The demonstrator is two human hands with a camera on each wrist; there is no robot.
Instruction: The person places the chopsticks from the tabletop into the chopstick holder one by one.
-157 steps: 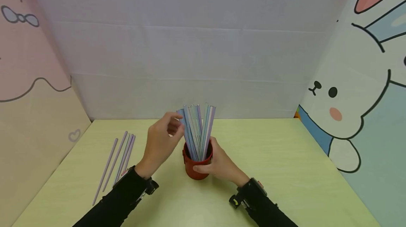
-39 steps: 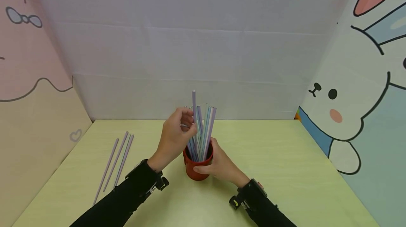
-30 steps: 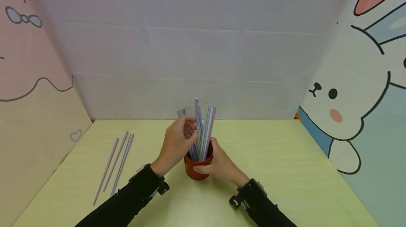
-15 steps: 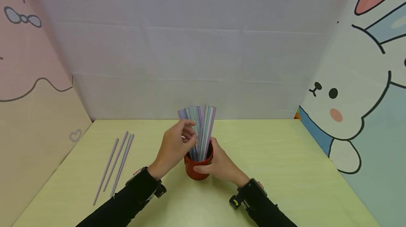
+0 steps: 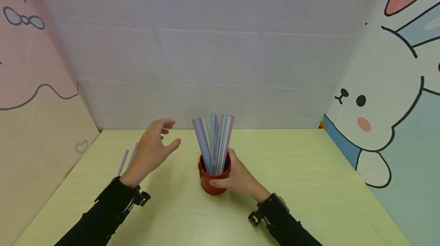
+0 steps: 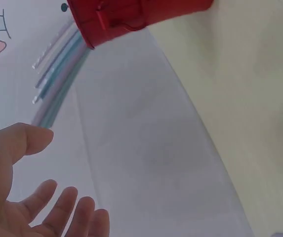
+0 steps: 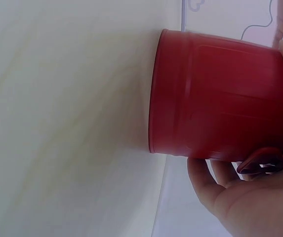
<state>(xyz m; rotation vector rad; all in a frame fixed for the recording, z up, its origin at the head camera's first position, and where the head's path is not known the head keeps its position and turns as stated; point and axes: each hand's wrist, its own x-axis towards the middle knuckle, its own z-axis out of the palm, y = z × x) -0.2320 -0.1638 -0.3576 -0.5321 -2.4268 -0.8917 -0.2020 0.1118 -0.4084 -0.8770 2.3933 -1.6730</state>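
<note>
A red bucket (image 5: 211, 185) stands upright on the table, filled with several pastel straws (image 5: 214, 143) in purple, blue and green. My right hand (image 5: 240, 179) grips its right side; in the right wrist view, fingers curl around the red wall (image 7: 220, 94). Between the bucket and the table's left side, my left hand (image 5: 152, 152) hovers with its fingers spread and nothing in them. The left wrist view shows the thumb and fingers of that hand (image 6: 13, 173) apart, below the straws' tips. Loose purple straws (image 5: 122, 162) lie at the left, mostly hidden behind my left hand and forearm.
The pale yellow table (image 5: 292, 169) ends at a white cloth backdrop (image 5: 213, 59). Cartoon-printed panels stand on both sides, a rabbit panel (image 5: 395, 104) at the right and a pink and beige panel (image 5: 38, 131) at the left.
My left hand put a purple straw down into the bucket, let go and moved left toward the loose straws. Fewer straws lie on the table than five seconds ago. The right hand stayed put.
</note>
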